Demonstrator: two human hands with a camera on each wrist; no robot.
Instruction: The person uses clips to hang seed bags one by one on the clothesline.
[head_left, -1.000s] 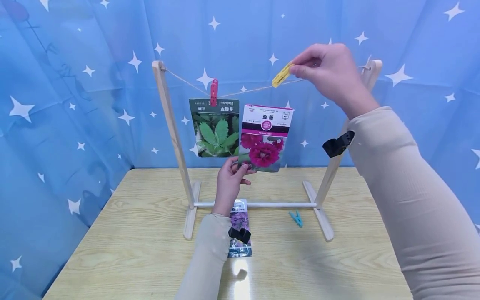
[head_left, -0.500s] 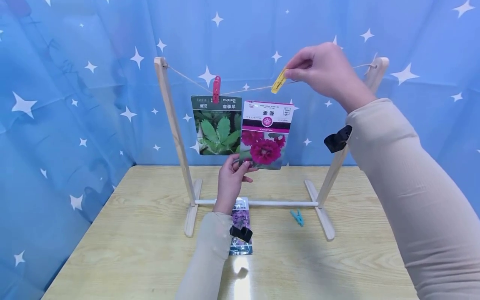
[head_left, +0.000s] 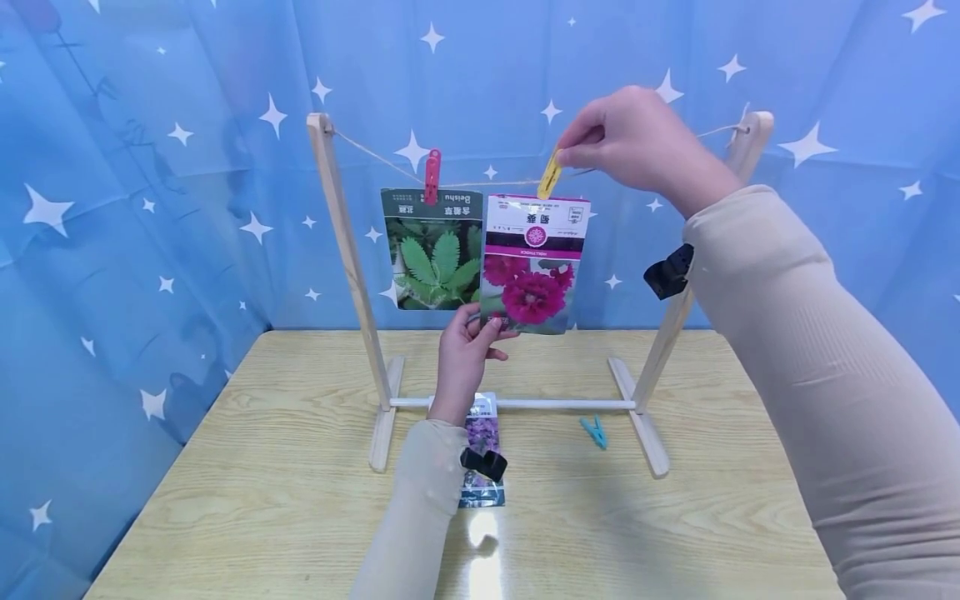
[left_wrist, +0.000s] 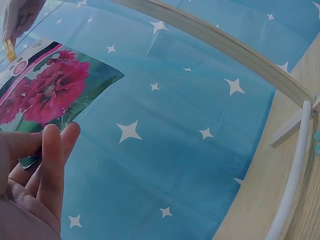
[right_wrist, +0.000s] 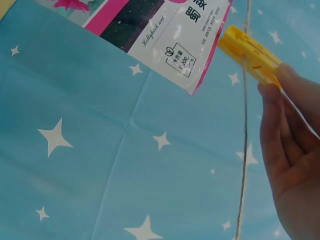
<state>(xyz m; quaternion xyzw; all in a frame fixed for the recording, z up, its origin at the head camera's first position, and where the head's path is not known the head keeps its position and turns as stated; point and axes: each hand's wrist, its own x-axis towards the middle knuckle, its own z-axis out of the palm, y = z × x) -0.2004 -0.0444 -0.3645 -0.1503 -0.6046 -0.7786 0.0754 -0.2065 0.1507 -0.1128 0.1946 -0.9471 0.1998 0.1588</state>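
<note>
My left hand [head_left: 467, 358] pinches a hollyhock seed packet [head_left: 534, 271] by its lower left corner, holding it upright just under the twine [head_left: 498, 183]. Between the thumb and fingertips of my right hand [head_left: 633, 137] is a yellow clothespin [head_left: 550, 175], tilted, with its tip down at the packet's top edge. In the right wrist view the twine crosses the clothespin [right_wrist: 252, 54], whose tip is right at the packet's edge. To the left, a green leaf seed packet [head_left: 435, 262] hangs from the twine by a red clothespin [head_left: 432, 177].
A wooden stand carries the twine between its left post [head_left: 347, 258] and right post [head_left: 738, 150]; a white bar [head_left: 562, 405] joins its feet. A purple-flower seed packet [head_left: 482, 492] lies on the table [head_left: 262, 467], partly under my left forearm. A blue clothespin [head_left: 594, 432] lies near the right foot.
My right hand has brought the yellow clothespin left and down along the twine to the hollyhock packet's top edge. The left hand has lifted that packet slightly.
</note>
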